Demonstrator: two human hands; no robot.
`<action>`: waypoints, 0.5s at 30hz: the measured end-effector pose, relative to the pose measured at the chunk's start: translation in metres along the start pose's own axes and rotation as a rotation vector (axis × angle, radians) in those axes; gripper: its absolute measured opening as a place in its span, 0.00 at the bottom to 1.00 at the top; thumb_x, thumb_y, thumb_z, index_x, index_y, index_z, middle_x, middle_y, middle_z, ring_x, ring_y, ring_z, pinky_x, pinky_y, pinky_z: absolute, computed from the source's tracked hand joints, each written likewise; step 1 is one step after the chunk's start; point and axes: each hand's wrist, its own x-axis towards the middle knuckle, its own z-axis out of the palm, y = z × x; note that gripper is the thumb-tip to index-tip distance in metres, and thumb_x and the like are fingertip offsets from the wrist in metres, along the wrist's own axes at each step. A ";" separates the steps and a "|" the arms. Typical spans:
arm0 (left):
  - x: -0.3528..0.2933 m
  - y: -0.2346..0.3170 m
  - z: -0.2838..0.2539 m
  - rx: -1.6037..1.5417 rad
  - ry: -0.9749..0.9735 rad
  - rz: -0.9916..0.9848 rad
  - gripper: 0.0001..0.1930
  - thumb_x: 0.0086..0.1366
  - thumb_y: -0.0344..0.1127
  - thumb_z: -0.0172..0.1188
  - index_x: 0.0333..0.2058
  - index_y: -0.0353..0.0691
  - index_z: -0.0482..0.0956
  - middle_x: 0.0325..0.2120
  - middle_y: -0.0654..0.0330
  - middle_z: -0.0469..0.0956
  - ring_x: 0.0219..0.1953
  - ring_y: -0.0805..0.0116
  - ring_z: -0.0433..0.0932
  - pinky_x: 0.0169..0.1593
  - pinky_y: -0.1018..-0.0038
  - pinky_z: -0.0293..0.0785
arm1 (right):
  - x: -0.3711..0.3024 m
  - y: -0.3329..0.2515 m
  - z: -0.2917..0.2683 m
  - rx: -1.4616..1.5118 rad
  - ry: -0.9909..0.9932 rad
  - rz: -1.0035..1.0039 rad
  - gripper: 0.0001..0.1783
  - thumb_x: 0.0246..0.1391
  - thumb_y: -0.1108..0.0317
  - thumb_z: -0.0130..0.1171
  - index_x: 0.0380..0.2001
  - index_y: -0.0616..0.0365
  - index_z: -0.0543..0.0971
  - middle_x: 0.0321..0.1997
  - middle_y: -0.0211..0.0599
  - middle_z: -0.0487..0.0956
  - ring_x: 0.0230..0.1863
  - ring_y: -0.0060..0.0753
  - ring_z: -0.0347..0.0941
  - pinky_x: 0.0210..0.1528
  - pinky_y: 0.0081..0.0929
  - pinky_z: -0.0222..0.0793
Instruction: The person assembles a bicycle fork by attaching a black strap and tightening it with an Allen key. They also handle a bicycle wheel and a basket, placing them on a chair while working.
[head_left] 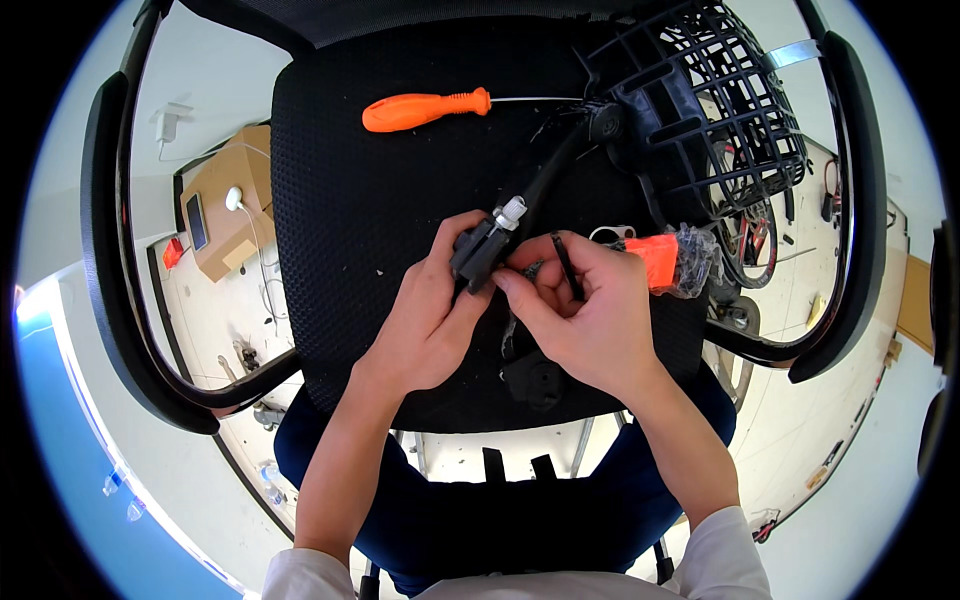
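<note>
From the head view, the left hand (425, 325) held a black clamp (475, 252) with a silver knob (510, 212). Just beside it, the right hand (605, 325) pinched a thin black strip (567, 262), partly hidden by the fingers. The tip of the far orange screwdriver (420, 110) was hard to see near the black basket (680, 125), cut off at its far edge. Everything here was over the black chair seat (340, 230). A cardboard box (245, 185) sat left. Armrests (105, 250) stood both sides; the seat spread wide left of the hands.

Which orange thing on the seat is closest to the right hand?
The orange packet, just beside the right hand, against crinkly clear plastic; the orange screwdriver lies farther off.
</note>
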 end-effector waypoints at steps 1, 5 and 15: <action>0.000 0.001 0.000 -0.001 -0.001 0.000 0.25 0.59 0.30 0.49 0.56 0.33 0.61 0.23 0.53 0.71 0.23 0.60 0.74 0.32 0.69 0.68 | -0.001 0.000 0.001 -0.022 0.009 -0.020 0.07 0.47 0.74 0.68 0.28 0.61 0.78 0.11 0.22 0.67 0.11 0.11 0.62 0.16 0.12 0.55; 0.000 0.002 0.001 0.001 0.001 0.011 0.25 0.58 0.29 0.49 0.56 0.33 0.61 0.23 0.53 0.72 0.24 0.59 0.75 0.32 0.68 0.69 | -0.005 0.003 0.005 -0.161 0.058 -0.173 0.09 0.45 0.75 0.67 0.30 0.60 0.78 0.13 0.25 0.69 0.12 0.16 0.66 0.17 0.15 0.61; 0.001 -0.003 -0.002 -0.017 0.016 -0.004 0.24 0.61 0.29 0.49 0.56 0.33 0.61 0.25 0.51 0.73 0.26 0.59 0.74 0.34 0.69 0.69 | -0.006 0.016 0.004 -0.391 0.142 -0.618 0.13 0.43 0.76 0.68 0.34 0.59 0.77 0.17 0.27 0.73 0.16 0.23 0.72 0.19 0.21 0.68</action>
